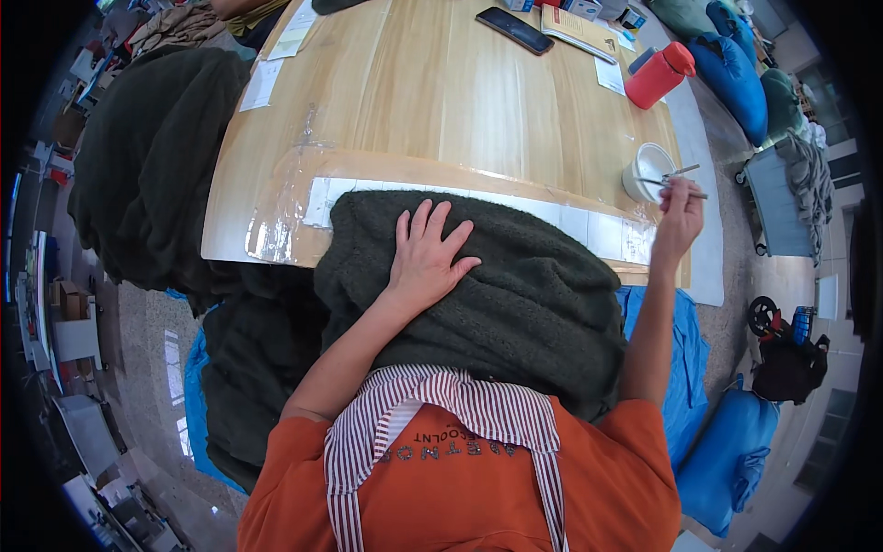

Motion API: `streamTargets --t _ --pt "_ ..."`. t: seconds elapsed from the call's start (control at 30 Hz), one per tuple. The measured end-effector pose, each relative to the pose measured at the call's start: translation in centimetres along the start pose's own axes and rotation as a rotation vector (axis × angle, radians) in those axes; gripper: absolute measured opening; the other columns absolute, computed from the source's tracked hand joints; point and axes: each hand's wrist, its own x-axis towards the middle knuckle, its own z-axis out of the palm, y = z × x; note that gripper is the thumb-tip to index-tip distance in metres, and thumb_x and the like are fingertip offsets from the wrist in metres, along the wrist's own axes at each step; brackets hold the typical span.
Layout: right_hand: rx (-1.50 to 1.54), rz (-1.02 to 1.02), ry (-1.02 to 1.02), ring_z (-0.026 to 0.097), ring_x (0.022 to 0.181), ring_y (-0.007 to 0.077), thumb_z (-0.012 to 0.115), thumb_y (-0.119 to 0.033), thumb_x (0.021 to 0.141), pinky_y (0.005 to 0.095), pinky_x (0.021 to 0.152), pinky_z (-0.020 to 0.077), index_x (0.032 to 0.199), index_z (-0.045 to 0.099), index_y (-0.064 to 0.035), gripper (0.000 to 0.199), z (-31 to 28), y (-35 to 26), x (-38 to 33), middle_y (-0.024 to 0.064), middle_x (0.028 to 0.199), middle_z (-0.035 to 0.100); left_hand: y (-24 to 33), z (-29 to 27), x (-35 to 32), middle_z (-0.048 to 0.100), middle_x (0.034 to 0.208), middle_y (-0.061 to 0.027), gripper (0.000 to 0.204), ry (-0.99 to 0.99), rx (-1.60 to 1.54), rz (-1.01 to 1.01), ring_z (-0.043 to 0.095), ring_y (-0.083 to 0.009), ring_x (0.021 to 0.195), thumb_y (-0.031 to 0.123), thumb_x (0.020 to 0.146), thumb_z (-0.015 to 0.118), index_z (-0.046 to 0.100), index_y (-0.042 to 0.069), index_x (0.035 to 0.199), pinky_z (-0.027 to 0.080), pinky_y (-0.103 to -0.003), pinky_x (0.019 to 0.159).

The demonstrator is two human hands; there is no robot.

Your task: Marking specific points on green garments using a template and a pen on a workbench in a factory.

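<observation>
A dark green fuzzy knitted garment (515,276) lies over the near edge of the table and down across my lap. My left hand (429,248) rests flat on its upper part, fingers spread. Over at the right, my right hand (681,216) is closed on a thin metal tool (655,181), whose exact kind I cannot make out. That tool is at the rim of a white cup (646,166). Another slim stick (682,171) shows at the same rim.
Under the garment a white measuring strip (575,219) is taped to the wooden table (386,101). A red bottle (658,75), a phone (515,30) and a notebook (579,32) sit toward the far right. More dark garments (156,166) are heaped at the left.
</observation>
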Motion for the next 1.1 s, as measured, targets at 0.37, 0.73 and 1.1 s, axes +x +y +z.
streamTargets --t 0.37,0.73,1.1 --pt "0.241 0.311 -0.580 0.055 0.066 0.0057 0.057 -0.023 0.102 0.0210 0.059 0.0434 0.093 0.063 -0.0025 0.023 13.4 -0.7 -11.5 0.0004 0.074 0.061 -0.3 0.4 -0.6 0.047 0.141 -0.0168 0.048 0.063 0.034 0.055 0.040 -0.0399 0.133 0.043 0.084 0.071 0.064 0.018 0.125 0.033 -0.061 0.106" --pt "0.216 0.207 -0.526 0.059 0.069 0.0081 0.056 -0.022 0.102 0.0233 0.062 0.0465 0.095 0.062 -0.0008 0.023 14.0 -0.1 -11.9 0.0017 0.077 0.062 -0.1 0.2 -0.5 0.047 0.144 -0.0145 0.048 0.055 0.010 0.028 0.040 -0.0377 0.136 0.041 0.084 0.071 0.065 0.019 0.126 0.032 -0.060 0.107" --pt "0.252 0.322 -0.852 0.059 0.073 0.0059 0.056 -0.018 0.102 0.0200 0.063 0.0454 0.097 0.061 -0.0026 0.017 17.9 -1.7 -11.3 -0.0006 0.081 0.062 -0.4 0.5 -0.6 0.056 0.138 -0.0140 0.048 0.079 -0.010 0.141 0.049 -0.0306 0.133 0.032 0.085 0.069 0.063 0.007 0.126 0.037 -0.051 0.109"
